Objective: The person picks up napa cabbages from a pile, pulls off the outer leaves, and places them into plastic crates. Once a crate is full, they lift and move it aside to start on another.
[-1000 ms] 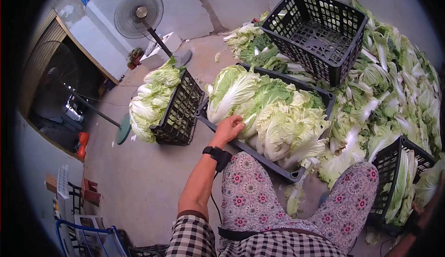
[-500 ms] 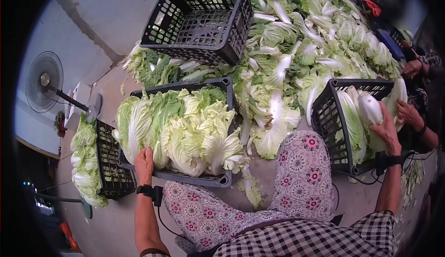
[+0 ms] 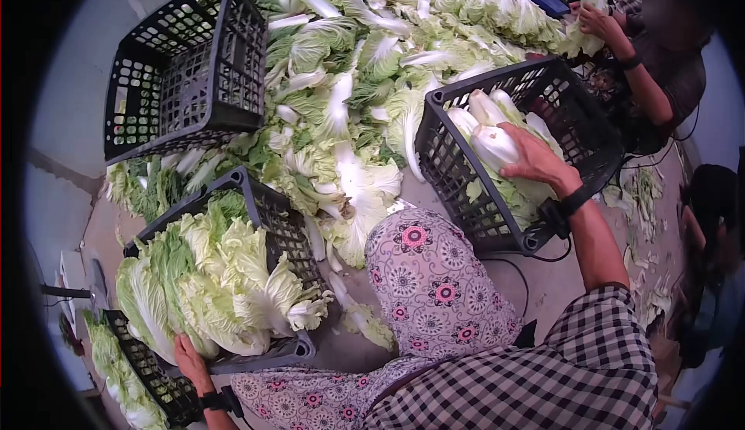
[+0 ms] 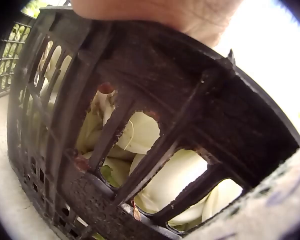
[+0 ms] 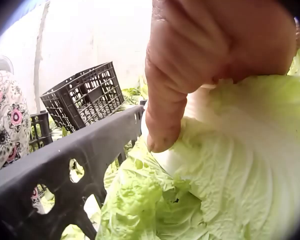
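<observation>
My right hand grips a napa cabbage by its pale base end, over the black right crate. In the right wrist view the thumb presses along the cabbage's white base, beside leafy outer leaves. Other napa cabbages lie in that crate around it. My left hand rests at the near rim of the left crate, against the leafy cabbages filling it. In the left wrist view the heel of that hand lies on the crate's top edge; its fingertips are hidden there.
A black crate sits tilted on a large heap of loose cabbage leaves. Another filled crate stands at the lower left. At the upper right another person's hand holds a cabbage. Leaf scraps litter the floor.
The head view has swung right, bringing my right hand and its crate toward the middle. The held cabbage has come down among the others. My left hand stays at the left crate's rim.
</observation>
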The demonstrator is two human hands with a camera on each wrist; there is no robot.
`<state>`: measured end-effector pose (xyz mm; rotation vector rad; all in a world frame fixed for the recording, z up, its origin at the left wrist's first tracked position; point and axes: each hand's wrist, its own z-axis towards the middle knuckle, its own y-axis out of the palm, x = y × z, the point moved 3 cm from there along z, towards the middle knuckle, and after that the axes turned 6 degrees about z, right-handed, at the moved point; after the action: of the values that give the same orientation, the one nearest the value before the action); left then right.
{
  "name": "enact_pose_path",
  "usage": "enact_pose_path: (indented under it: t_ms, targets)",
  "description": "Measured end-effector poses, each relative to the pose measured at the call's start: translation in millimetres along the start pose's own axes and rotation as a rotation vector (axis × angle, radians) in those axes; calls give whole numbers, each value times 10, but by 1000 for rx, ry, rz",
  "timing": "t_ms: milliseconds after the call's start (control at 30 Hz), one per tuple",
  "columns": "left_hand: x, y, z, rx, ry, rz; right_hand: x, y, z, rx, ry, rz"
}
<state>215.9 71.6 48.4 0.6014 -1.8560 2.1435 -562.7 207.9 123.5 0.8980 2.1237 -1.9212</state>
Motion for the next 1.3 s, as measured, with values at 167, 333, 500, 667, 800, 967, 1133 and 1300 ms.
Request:
enact_pose_path:
  t_ms: [167,333,500,667,800,967,1133,1300]
  targets:
    - [85,-32,-29,-30,-16,-10,-25,-113,-65,81,60,99]
    - [82,-30,-38,3,16,-33,33,-596,-232,301,133,168]
    - [312,-103,-90,-1,-74,220,686,-897,-181,509,83,-70]
    - [204,-68,-113,58,-188,293,1772,-433,167,71,0,208]
    - [417,-122,-135,50,-260,297,1761,-194,361,-66,155,164]
    - [387,-166,-142,73,-265,301,-660,-351,291,412,-199,635]
    - [436,-121,-142,91,-257,233,-2677,-41,-83,33,-635,734]
    - [320,-103,-131,87,-204,234,-3629,340,-237,-607,-1123,878]
